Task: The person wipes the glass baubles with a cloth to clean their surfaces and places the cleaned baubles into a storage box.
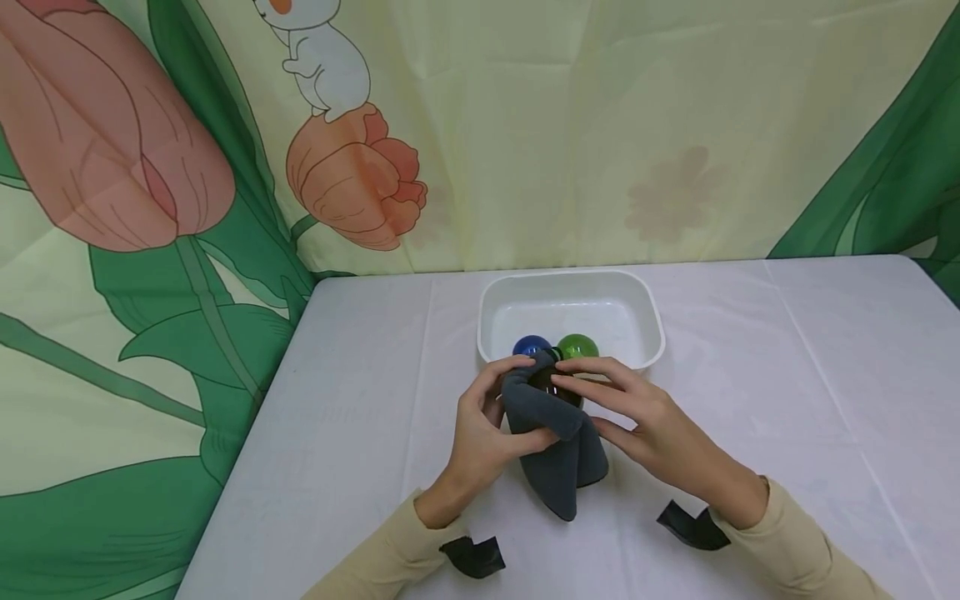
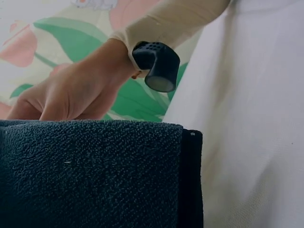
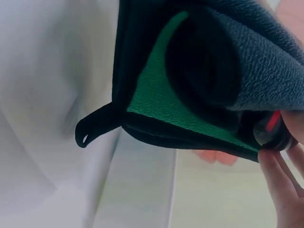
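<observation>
A blue-grey terry cleaning cloth hangs in folds between both hands, over the table. My left hand grips its left side, with the thumb in front and the fingers behind. A dark shiny ball sits in the cloth's upper fold. My right hand holds the ball from the right with its fingertips; the thumb is lower, by the cloth. In the right wrist view, the ball shows a red mark, and the cloth has a green underside, black edging and a corner loop.
Beyond the hands, a white tray stands at the table's far edge. A blue ball and a green ball are at its near side. Black straps hang at both wrists. A printed curtain rises behind the white-covered table.
</observation>
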